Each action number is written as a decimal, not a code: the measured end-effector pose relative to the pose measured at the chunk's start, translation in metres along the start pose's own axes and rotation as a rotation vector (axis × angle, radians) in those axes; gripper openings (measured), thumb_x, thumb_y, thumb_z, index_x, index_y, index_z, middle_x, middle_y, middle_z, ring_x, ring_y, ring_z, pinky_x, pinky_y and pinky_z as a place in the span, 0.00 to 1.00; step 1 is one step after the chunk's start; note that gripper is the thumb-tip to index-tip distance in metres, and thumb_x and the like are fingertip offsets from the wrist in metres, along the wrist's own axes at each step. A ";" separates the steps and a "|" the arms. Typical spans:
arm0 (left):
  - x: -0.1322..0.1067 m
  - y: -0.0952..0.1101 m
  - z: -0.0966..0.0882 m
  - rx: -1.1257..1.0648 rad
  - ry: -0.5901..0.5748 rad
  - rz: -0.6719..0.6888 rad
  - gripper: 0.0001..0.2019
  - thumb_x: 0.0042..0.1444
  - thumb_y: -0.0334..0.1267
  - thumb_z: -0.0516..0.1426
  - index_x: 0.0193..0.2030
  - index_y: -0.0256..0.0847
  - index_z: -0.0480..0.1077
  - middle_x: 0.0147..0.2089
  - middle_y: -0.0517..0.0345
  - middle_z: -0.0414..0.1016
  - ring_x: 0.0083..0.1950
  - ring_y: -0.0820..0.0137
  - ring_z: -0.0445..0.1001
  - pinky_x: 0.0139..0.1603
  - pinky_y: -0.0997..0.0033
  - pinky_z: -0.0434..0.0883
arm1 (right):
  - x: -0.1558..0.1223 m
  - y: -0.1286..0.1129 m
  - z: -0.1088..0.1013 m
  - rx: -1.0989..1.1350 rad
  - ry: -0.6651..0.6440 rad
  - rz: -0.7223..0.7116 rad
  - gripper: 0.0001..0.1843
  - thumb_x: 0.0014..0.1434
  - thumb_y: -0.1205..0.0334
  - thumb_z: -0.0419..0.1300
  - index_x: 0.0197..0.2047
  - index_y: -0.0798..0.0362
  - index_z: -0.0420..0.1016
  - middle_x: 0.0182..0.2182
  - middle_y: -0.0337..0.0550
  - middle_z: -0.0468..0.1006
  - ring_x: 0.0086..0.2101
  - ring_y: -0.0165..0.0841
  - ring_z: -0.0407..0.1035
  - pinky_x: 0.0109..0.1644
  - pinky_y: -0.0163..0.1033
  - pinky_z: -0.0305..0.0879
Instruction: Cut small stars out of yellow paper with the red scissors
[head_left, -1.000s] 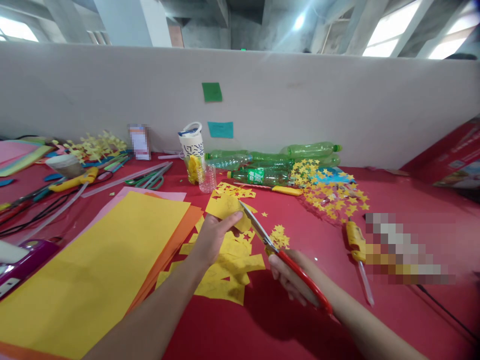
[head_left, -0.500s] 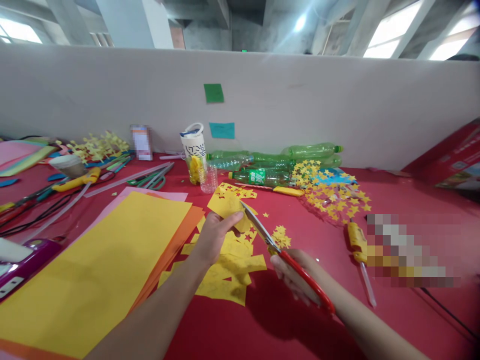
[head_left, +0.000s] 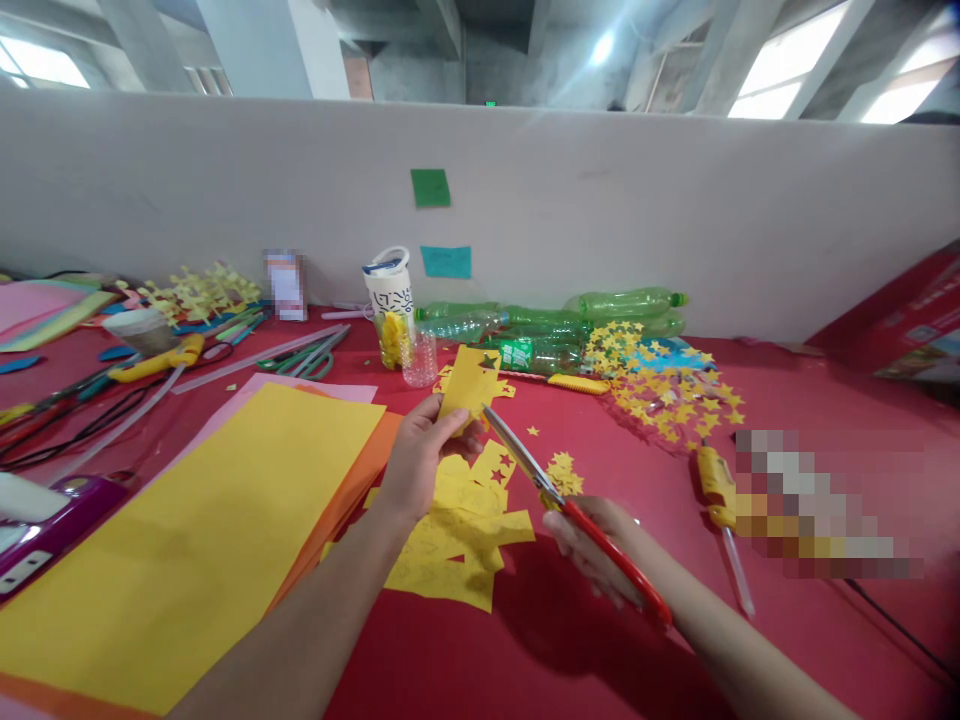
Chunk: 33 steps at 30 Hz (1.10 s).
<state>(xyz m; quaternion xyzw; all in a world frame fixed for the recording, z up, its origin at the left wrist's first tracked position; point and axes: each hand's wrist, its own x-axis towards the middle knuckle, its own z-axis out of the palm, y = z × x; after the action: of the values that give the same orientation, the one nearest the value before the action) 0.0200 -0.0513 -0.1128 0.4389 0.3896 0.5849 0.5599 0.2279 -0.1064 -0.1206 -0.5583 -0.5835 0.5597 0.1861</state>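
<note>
My left hand (head_left: 421,450) pinches a strip of yellow paper (head_left: 472,380) with a star-shaped hole near its far right corner. Red-handled scissors (head_left: 559,498) are in my right hand (head_left: 596,550), their blades nearly closed, with the tips at the strip's right edge. Under my left hand lie yellow paper scraps (head_left: 450,520), some with star cut-outs. A small heap of yellow paper stars (head_left: 564,472) lies just beyond the scissors' pivot. The fingers inside the scissor handles are partly hidden.
Large yellow sheets (head_left: 225,520) over orange and pink ones cover the left. Green plastic bottles (head_left: 555,355), a white patterned cup (head_left: 390,300) and a clear bottle piece (head_left: 418,360) stand along the partition. Many stars (head_left: 675,400) and a yellow glue gun (head_left: 716,480) lie right.
My left hand has turned the yellow paper upright, so its star-shaped hole now shows at the top. The scissors have stayed almost in place.
</note>
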 end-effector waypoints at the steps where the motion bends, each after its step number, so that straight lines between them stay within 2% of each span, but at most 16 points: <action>1: 0.000 0.000 0.000 -0.006 -0.003 -0.002 0.05 0.54 0.37 0.57 0.36 0.38 0.68 0.25 0.61 0.74 0.23 0.75 0.70 0.25 0.75 0.66 | 0.000 0.000 0.000 0.007 0.001 -0.002 0.24 0.54 0.40 0.58 0.22 0.51 0.58 0.10 0.26 0.55 0.10 0.21 0.52 0.10 0.25 0.49; 5: 0.000 0.001 0.002 -0.101 -0.029 -0.025 0.05 0.53 0.35 0.58 0.36 0.39 0.68 0.25 0.63 0.73 0.22 0.77 0.69 0.24 0.78 0.65 | 0.002 0.003 0.002 0.029 0.012 -0.015 0.24 0.54 0.42 0.59 0.22 0.52 0.59 0.09 0.25 0.54 0.09 0.20 0.50 0.10 0.25 0.49; 9: 0.001 -0.002 0.002 -0.226 -0.036 -0.142 0.04 0.50 0.33 0.60 0.31 0.35 0.70 0.25 0.61 0.73 0.24 0.80 0.68 0.26 0.81 0.65 | 0.004 0.008 0.003 0.019 0.041 -0.027 0.24 0.54 0.41 0.58 0.22 0.52 0.58 0.10 0.26 0.56 0.08 0.21 0.52 0.09 0.25 0.49; 12: 0.001 -0.004 0.002 -0.237 -0.021 -0.175 0.06 0.50 0.35 0.61 0.29 0.33 0.72 0.24 0.60 0.71 0.22 0.81 0.66 0.24 0.81 0.63 | 0.004 0.006 0.003 0.037 0.028 -0.042 0.24 0.54 0.42 0.59 0.22 0.52 0.58 0.09 0.26 0.56 0.08 0.20 0.52 0.09 0.25 0.49; 16: 0.002 -0.005 0.000 -0.152 0.029 -0.087 0.06 0.50 0.36 0.61 0.30 0.35 0.72 0.23 0.61 0.71 0.22 0.80 0.65 0.24 0.79 0.62 | 0.001 0.000 0.002 0.033 0.004 -0.021 0.24 0.53 0.42 0.61 0.22 0.52 0.58 0.09 0.25 0.54 0.09 0.20 0.51 0.10 0.24 0.47; 20: 0.001 -0.004 -0.001 -0.019 0.071 0.001 0.06 0.50 0.37 0.60 0.29 0.36 0.71 0.24 0.61 0.71 0.22 0.78 0.66 0.24 0.77 0.62 | -0.002 0.000 0.002 0.002 0.012 -0.046 0.27 0.52 0.36 0.57 0.22 0.52 0.58 0.10 0.26 0.54 0.10 0.21 0.51 0.11 0.26 0.49; 25: 0.000 -0.004 -0.001 0.068 0.044 0.048 0.08 0.52 0.39 0.59 0.28 0.37 0.69 0.24 0.63 0.70 0.23 0.77 0.66 0.25 0.75 0.63 | -0.003 0.006 -0.001 -0.074 -0.012 -0.119 0.29 0.54 0.32 0.51 0.24 0.52 0.59 0.12 0.29 0.58 0.11 0.21 0.54 0.13 0.26 0.51; 29: 0.000 -0.003 -0.001 0.094 0.014 0.057 0.08 0.53 0.39 0.59 0.28 0.37 0.69 0.23 0.62 0.69 0.23 0.77 0.65 0.26 0.75 0.62 | -0.001 0.009 -0.005 -0.116 -0.068 -0.115 0.31 0.54 0.30 0.48 0.26 0.53 0.60 0.13 0.30 0.60 0.13 0.22 0.56 0.14 0.26 0.51; 33: 0.000 -0.002 -0.001 0.110 0.015 0.043 0.08 0.52 0.39 0.59 0.28 0.37 0.70 0.22 0.62 0.69 0.22 0.77 0.65 0.26 0.75 0.62 | -0.001 0.010 -0.007 -0.152 -0.068 -0.108 0.30 0.55 0.31 0.48 0.27 0.53 0.61 0.14 0.30 0.60 0.13 0.23 0.56 0.15 0.27 0.51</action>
<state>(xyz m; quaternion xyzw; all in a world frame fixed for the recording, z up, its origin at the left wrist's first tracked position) 0.0199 -0.0516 -0.1146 0.4727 0.4157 0.5780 0.5192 0.2389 -0.1068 -0.1266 -0.5193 -0.6595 0.5216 0.1529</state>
